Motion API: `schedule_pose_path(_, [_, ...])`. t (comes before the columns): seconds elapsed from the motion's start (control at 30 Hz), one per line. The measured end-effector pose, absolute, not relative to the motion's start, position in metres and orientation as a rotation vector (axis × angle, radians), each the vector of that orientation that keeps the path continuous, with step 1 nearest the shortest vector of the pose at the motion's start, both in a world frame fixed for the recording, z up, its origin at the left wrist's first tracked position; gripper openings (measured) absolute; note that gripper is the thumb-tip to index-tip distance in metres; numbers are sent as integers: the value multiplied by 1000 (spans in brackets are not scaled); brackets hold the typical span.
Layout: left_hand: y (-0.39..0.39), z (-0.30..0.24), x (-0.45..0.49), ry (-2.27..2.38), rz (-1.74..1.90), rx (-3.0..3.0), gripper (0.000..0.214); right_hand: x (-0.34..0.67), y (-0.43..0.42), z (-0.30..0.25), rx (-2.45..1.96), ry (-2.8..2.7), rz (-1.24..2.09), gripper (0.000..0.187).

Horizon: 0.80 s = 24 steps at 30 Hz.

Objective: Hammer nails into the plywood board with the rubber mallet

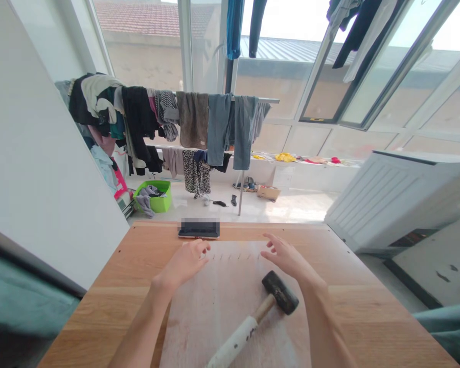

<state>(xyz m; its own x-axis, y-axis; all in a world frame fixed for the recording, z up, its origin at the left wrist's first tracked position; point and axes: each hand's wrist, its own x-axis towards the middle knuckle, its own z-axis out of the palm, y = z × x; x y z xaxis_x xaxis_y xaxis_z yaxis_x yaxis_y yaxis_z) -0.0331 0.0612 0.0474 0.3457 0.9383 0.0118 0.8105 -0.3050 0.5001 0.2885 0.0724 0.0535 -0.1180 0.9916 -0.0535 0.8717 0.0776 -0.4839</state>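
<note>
A pale wooden board [214, 301] lies on the table in front of me. Several thin nails [229, 257] stand in a row across its far part. My left hand [187, 261] is at the left end of that row, fingers bent and thumb apart, with nothing visible in it. At the right end, my right hand [282, 254] hovers by the last nail, its fingers spread and holding nothing. A mallet [279, 292] with a black head and a white-wrapped handle rests diagonally on the board, its head beside my right forearm.
The wooden table [371, 306] extends on both sides of the board. A dark phone-like device [198, 230] lies beyond the board. Past the table are a laundry rack [268, 100] hung with clothes, a green basket [163, 204] and a white cabinet [391, 199] at right.
</note>
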Motion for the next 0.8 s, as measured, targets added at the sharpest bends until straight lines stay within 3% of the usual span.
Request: schedule_pose_path(0.8, [57,56,-21,1399,644,2269,17,295,79,48,-1838,-2135,543,63])
